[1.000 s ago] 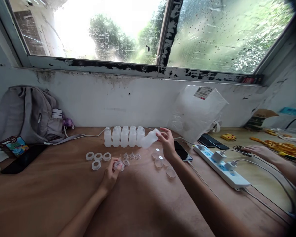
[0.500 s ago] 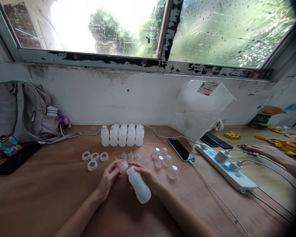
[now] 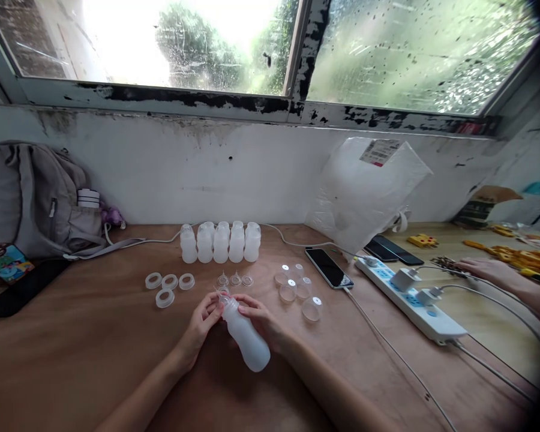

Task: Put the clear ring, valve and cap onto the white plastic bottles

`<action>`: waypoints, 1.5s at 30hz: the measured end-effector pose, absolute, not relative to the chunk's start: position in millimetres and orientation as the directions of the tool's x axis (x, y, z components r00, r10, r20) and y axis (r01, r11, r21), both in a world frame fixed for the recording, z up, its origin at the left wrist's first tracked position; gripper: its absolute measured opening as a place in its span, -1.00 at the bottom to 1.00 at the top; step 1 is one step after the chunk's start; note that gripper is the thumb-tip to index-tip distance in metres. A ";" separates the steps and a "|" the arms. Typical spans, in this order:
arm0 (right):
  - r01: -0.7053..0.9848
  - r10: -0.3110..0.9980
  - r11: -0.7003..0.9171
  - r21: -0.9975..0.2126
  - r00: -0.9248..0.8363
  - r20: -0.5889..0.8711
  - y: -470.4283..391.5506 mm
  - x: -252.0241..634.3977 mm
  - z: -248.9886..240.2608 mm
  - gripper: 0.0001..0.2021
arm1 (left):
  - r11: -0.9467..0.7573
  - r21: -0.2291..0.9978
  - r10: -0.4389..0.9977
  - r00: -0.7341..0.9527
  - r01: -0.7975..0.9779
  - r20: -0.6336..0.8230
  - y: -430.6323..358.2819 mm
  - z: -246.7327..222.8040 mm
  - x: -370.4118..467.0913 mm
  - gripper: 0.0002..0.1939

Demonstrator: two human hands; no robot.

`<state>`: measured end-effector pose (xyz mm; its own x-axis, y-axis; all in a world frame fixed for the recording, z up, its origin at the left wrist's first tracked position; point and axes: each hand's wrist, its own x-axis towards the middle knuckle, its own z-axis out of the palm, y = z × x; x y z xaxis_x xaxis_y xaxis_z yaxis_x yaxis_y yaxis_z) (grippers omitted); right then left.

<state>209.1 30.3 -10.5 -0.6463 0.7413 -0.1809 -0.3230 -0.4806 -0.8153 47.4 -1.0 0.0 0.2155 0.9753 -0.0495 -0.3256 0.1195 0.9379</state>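
My right hand [image 3: 258, 318] is wrapped round the neck of a frosted white baby bottle [image 3: 248, 341], tilted with its base toward me. Between the fingers of my left hand [image 3: 206, 318] is a clear bottle nipple with a ring [image 3: 224, 298], which meets the bottle's mouth. Whether it is screwed on cannot be made out. Beyond my hands lie three clear nipples [image 3: 236, 279]. Several white rings [image 3: 164, 297] rest to the left, and several clear caps [image 3: 312, 309] to the right. Several frosted bottles [image 3: 221, 245] stand in a row near the wall.
A phone [image 3: 329, 268] on a cable and a white power strip [image 3: 414, 300] lie to the right. Behind them leans a plastic bag [image 3: 364, 186]. A grey backpack [image 3: 31, 192] sits at the left. Another person's hand [image 3: 490, 268] rests at the far right.
The nipple piece and the bottle's mouth, apart before, have come together. The bottle has shifted slightly left. The view has tilted a little.
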 end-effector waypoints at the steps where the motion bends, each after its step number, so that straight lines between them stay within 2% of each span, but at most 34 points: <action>1: -0.324 0.742 -0.480 -0.816 -0.646 -0.180 30.3 209.1 -10.5 -0.62 | 0.120 0.937 0.975 0.214 -0.327 -0.050 -0.8 -0.1 47.4 -0.70; 12: -0.370 0.756 -0.462 -0.806 -0.640 -0.139 27.0 206.6 -6.8 -0.65 | 0.060 0.971 0.983 0.185 -0.232 -0.016 1.5 -1.5 45.7 -0.69; 23: -0.346 0.815 -0.392 -0.852 -0.561 -0.147 22.6 202.1 -4.6 -0.63 | 0.079 0.948 0.976 0.219 -0.309 -0.010 -1.4 -1.4 46.9 -0.73; 28: -0.397 0.858 -0.355 -0.847 -0.498 -0.126 13.5 196.6 -0.7 -0.67 | 0.005 0.980 0.990 0.140 -0.201 0.024 -2.7 2.2 46.2 -0.72; 32: -0.429 0.894 -0.337 -0.838 -0.426 -0.141 11.8 194.7 -0.3 -0.73 | 0.022 0.976 0.997 0.073 -0.217 -0.007 -0.7 -0.9 44.4 -0.65; 36: -0.421 0.897 -0.345 -0.839 -0.411 -0.163 13.6 194.7 -2.0 -0.73 | 0.062 0.978 0.997 0.065 -0.200 -0.049 1.8 -4.1 43.5 -0.65; 42: -0.400 0.931 -0.214 -0.891 -0.360 -0.062 12.1 192.7 -1.8 -0.71 | 0.046 0.990 0.996 0.079 -0.134 -0.035 1.8 -4.0 45.1 -0.63; 45: -0.392 0.945 -0.180 -0.902 -0.323 -0.048 12.6 193.2 0.6 -0.67 | 0.044 0.985 0.997 0.075 -0.164 -0.032 -1.1 -6.0 50.1 -0.60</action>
